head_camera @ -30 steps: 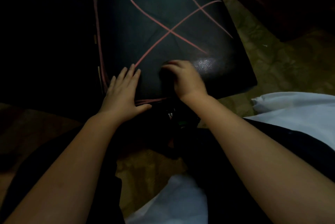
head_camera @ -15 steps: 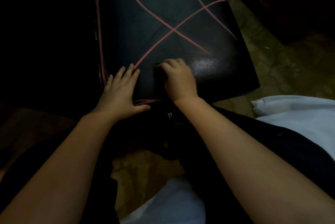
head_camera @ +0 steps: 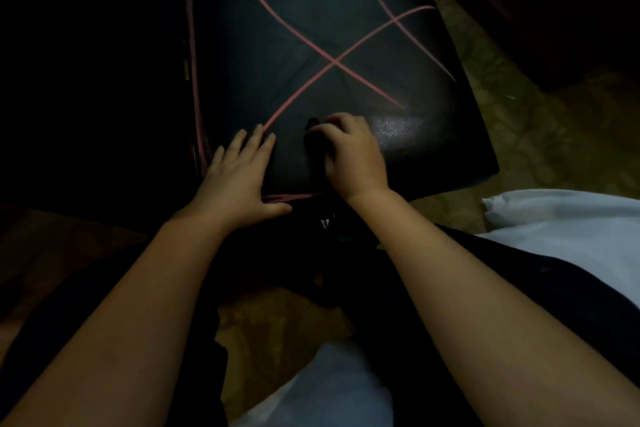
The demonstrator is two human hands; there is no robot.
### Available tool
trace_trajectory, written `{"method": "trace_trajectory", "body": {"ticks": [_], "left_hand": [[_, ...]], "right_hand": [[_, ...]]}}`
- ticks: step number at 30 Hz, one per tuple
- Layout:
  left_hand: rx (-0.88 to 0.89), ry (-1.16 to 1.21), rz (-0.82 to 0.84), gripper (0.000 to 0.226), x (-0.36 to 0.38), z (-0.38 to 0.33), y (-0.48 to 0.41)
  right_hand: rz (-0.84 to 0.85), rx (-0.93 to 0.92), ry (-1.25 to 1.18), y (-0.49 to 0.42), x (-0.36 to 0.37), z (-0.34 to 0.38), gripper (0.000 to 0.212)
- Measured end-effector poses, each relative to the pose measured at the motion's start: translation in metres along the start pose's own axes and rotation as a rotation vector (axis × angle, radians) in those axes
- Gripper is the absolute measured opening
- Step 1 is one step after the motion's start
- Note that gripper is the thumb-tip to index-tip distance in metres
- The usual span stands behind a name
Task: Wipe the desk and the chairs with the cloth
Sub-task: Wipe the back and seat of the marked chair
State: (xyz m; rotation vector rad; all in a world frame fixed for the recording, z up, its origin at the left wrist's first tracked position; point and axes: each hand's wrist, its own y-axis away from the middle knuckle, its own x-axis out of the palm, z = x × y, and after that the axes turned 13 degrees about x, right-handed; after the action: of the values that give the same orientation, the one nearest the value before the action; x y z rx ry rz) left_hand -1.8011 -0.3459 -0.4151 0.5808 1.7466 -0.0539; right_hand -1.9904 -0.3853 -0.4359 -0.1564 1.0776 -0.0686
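Dim view down onto a black seat [head_camera: 311, 28], square and padded, edged with pink piping [head_camera: 194, 80] along its left side and near-left corner. Across the top, pink lines [head_camera: 334, 61] crossing in an X, with one more stroke cutting the far-right arm. Toward the front right, a glossy patch [head_camera: 398, 125] catching the light.

Left hand [head_camera: 239, 181] flat on the seat's near-left corner, palm down, fingers straight and slightly spread, thumb out along the front edge, fingertips at the lower end of one pink line. Grasping nothing.

Right hand [head_camera: 349, 156] just beside it, on the near middle of the seat, knuckles up, fingers curled down around a dark cloth [head_camera: 313, 146]. Bunched under fingers and palm, pressed to the seat, showing only as a dark lump and strip at the hand's left side. Hard to tell apart from the black cover, so full outline unclear. Hands near each other, not touching.

Both forearms bare, reaching forward from the bottom corners. Below them, dark clothing over the lap. White fabric [head_camera: 561, 219] at the right edge, more of it at the bottom middle. Patterned tan floor [head_camera: 502, 122] right of the seat and again between the knees. Left of the seat and beyond it, only darkness.
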Motion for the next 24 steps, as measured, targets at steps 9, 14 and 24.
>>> {"method": "trace_trajectory", "body": {"ticks": [9, 14, 24], "left_hand": [[-0.002, 0.025, -0.034, 0.116, 0.001, 0.001, 0.007], [-0.027, 0.033, -0.023, 0.117, 0.004, 0.005, 0.018], [-0.018, 0.042, -0.023, 0.117, 0.006, -0.008, 0.023]], "right_hand": [[-0.307, 0.631, -0.075, -0.001, -0.012, -0.026, 0.036], [0.173, -0.075, -0.049, 0.023, 0.018, 0.036, 0.042], [-0.174, 0.688, 0.134, 0.018, -0.033, -0.022, 0.033]]}}
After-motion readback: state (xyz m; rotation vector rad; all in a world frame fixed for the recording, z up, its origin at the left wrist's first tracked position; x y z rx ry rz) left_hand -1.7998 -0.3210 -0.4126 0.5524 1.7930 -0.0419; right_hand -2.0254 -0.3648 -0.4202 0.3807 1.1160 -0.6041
